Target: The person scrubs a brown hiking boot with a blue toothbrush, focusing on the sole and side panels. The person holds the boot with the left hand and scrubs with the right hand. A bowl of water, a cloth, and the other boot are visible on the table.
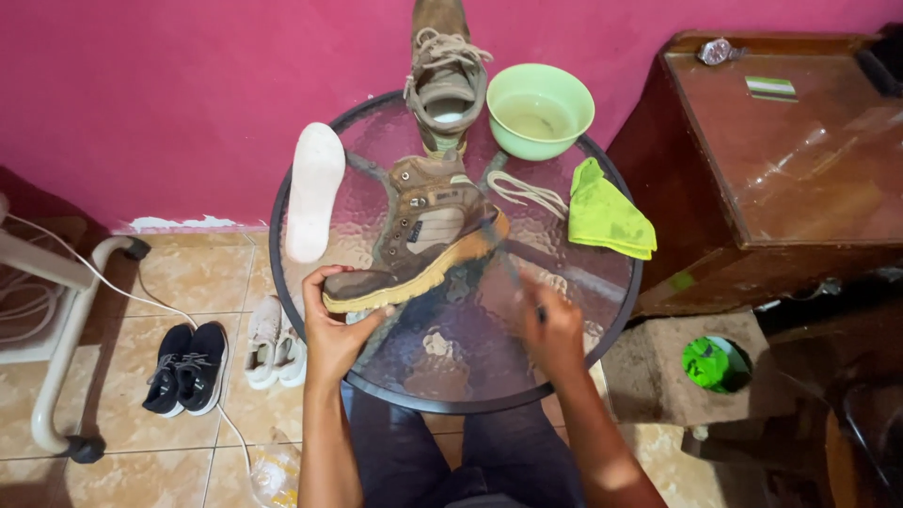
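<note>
Left hand (pixel 331 331): your fingers are curled over the toe of the brown hiking boot (pixel 419 237), pinching its front end from above and below and pinning it to the counter (pixel 451 376).
Right hand (pixel 553 331): closed round a thin dark handle, most likely a small brush (pixel 508 263); it is blurred, so you cannot tell the tool for sure. Its tip reaches up to the boot's heel.
Boot position: it lies on its side near the middle of the round glass counter, tan sole edge turned towards you.
Long axis: toe at lower left, heel and ankle collar at upper right, so the boot runs diagonally away from you.
Which hand is nearer: your left is touching the toe; your right sits apart from the boot, below and right of the heel, joined to it only by the tool.
Direction from right hand: the heel lies up and to the left.
Around it: second boot (pixel 444 75) upright at the far rim, green bowl (pixel 540 111) just beside it, loose shoelace (pixel 527 191) and green cloth (pixel 607 218) to the right, white insole (pixel 313 188) to the left.
Floor: black sneakers (pixel 186 367) and white shoes (pixel 273 346) below the counter's left side.
</note>
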